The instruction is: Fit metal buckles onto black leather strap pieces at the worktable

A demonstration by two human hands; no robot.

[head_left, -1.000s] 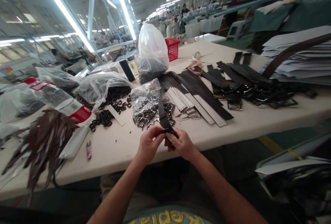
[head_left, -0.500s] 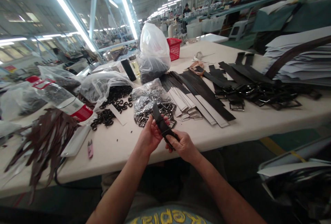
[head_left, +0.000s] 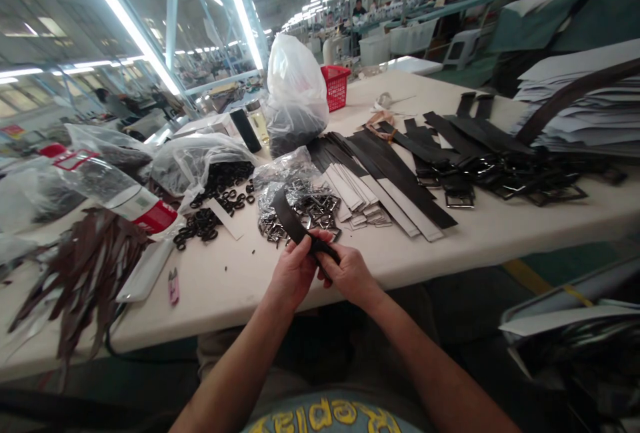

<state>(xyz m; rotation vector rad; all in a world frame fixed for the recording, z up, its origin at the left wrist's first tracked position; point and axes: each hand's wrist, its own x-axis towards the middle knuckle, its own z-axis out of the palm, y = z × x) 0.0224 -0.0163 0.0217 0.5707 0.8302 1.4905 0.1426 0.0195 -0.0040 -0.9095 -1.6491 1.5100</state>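
Observation:
A short black strap (head_left: pixel 289 221) rises between my two hands at the near edge of the table (head_left: pixel 225 286). My left hand (head_left: pixel 294 271) is closed round its lower part, thumb on top. My right hand (head_left: pixel 347 271) pinches the same strap from the right side. The strap's free end leans up and to the left over a pile of small metal buckles (head_left: pixel 310 209) spilling from a clear bag (head_left: pixel 283 173). Just right of that pile lie black straps (head_left: pixel 395 183) fanned out with pale undersides showing.
Black rings (head_left: pixel 215 209) lie scattered left of the buckles. Brown strips (head_left: pixel 85 273) hang over the left edge, with a white tray (head_left: pixel 145 271) and a small pink tool (head_left: pixel 173 285) nearby. Buckled black straps (head_left: pixel 500 173), stacked white sheets (head_left: pixel 585 106), a red basket (head_left: pixel 335 86) and plastic bags (head_left: pixel 295 89) fill the rest. People work at far tables.
The strap's free end has swung from pointing away across the table to leaning up and left. Both hands have stayed on it and shifted slightly closer together.

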